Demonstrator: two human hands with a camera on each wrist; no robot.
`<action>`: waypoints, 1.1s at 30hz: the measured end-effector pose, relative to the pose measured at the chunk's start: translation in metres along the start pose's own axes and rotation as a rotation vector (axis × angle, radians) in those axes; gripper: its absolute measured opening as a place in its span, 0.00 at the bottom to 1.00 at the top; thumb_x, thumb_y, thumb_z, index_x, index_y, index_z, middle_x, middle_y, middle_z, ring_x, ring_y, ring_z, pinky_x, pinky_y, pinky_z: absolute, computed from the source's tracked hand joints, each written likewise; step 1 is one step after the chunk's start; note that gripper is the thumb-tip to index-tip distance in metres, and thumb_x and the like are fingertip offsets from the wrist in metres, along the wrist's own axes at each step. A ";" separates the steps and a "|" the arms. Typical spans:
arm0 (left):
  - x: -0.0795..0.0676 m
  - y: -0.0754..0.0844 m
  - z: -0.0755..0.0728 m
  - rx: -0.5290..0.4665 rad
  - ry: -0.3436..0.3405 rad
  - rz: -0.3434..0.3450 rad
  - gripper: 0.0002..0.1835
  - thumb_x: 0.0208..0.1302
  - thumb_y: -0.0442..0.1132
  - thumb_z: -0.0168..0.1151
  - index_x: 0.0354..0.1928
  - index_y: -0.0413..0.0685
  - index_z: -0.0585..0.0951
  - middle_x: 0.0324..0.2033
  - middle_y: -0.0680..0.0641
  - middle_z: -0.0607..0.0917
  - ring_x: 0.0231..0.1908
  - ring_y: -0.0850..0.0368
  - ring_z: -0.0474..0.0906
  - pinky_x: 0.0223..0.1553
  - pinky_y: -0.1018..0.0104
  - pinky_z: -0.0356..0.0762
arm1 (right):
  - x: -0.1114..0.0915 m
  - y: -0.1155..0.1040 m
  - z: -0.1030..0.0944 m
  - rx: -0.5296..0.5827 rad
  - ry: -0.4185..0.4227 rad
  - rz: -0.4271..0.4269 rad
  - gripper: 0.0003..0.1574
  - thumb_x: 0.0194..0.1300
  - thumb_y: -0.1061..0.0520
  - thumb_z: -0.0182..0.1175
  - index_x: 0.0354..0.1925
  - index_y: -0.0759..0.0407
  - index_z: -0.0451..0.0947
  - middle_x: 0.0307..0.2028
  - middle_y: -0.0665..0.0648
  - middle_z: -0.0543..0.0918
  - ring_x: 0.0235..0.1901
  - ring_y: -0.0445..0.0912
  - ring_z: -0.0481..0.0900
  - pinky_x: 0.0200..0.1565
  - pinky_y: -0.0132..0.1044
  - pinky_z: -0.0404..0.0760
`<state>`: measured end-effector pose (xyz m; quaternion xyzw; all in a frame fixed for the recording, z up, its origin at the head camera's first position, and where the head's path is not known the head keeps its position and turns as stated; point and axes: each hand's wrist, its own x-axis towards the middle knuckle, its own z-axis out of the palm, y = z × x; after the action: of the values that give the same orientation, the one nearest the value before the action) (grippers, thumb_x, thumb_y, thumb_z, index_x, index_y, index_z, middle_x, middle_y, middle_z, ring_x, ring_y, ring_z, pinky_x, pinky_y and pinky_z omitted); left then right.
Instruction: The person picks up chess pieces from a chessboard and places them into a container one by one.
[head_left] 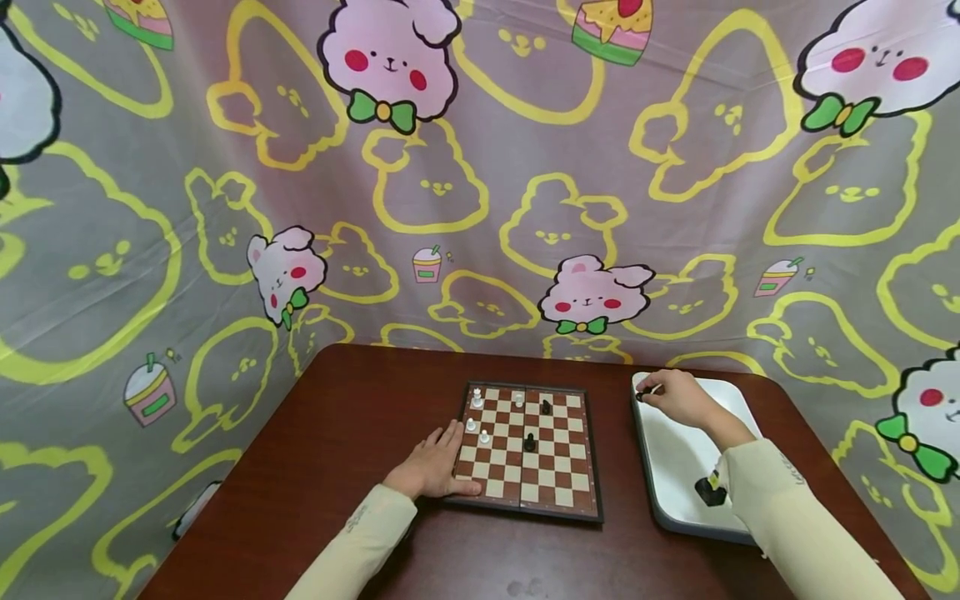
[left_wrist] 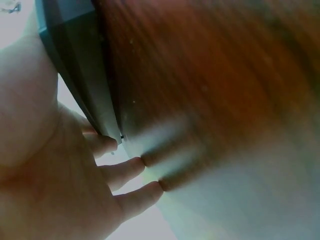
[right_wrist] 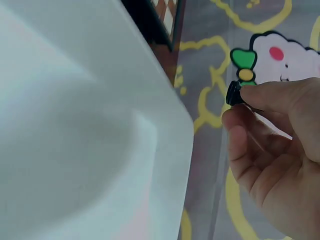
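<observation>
My left hand (head_left: pixel 431 467) lies along the left edge of a brown-and-cream chessboard (head_left: pixel 555 479), fingers extended and the thumb over its near left corner. In the left wrist view, fingertips touch the table beside the board's dark side. My right hand (head_left: pixel 681 398) pinches a small black chess piece (right_wrist: pixel 234 93) between thumb and fingertips over the far left corner of a white tray (head_left: pixel 675 450). Which piece it is cannot be told. On the board stand several white pieces, among them a king (head_left: pixel 477 398) and a pawn (head_left: pixel 484 437), plus two black ones, a knight (head_left: pixel 546 407) and another piece (head_left: pixel 529 442).
The dark red wooden table (head_left: pixel 300 467) carries board and tray, with the tray to the right. A black item with a yellow patch (head_left: pixel 711 490) shows beside the right sleeve; whether it lies in the tray is unclear. Behind hangs a patterned cloth (head_left: pixel 480 192).
</observation>
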<state>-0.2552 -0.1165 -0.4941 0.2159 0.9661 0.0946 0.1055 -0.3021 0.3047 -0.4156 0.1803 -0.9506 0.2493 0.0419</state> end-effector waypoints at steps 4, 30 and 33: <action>0.002 0.000 0.000 0.008 0.003 0.005 0.63 0.37 0.78 0.46 0.67 0.41 0.43 0.66 0.41 0.46 0.61 0.40 0.48 0.54 0.47 0.55 | -0.006 0.014 -0.003 0.010 -0.005 0.026 0.10 0.53 0.64 0.58 0.36 0.65 0.79 0.33 0.58 0.81 0.29 0.47 0.78 0.28 0.38 0.73; -0.001 0.000 -0.001 -0.002 -0.002 -0.010 0.63 0.36 0.78 0.47 0.67 0.42 0.44 0.66 0.42 0.46 0.61 0.40 0.48 0.54 0.46 0.55 | -0.023 0.034 -0.011 0.006 -0.009 0.091 0.12 0.55 0.59 0.59 0.37 0.64 0.80 0.30 0.55 0.81 0.30 0.47 0.77 0.30 0.40 0.73; -0.001 0.000 -0.001 -0.008 -0.001 -0.008 0.63 0.36 0.78 0.47 0.67 0.42 0.44 0.66 0.42 0.46 0.62 0.40 0.48 0.54 0.46 0.55 | -0.021 0.026 -0.008 0.025 -0.020 0.067 0.11 0.55 0.61 0.58 0.37 0.65 0.79 0.30 0.56 0.81 0.30 0.48 0.77 0.29 0.40 0.73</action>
<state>-0.2544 -0.1169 -0.4933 0.2115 0.9666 0.0977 0.1072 -0.2926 0.3370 -0.4239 0.1512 -0.9532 0.2608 0.0218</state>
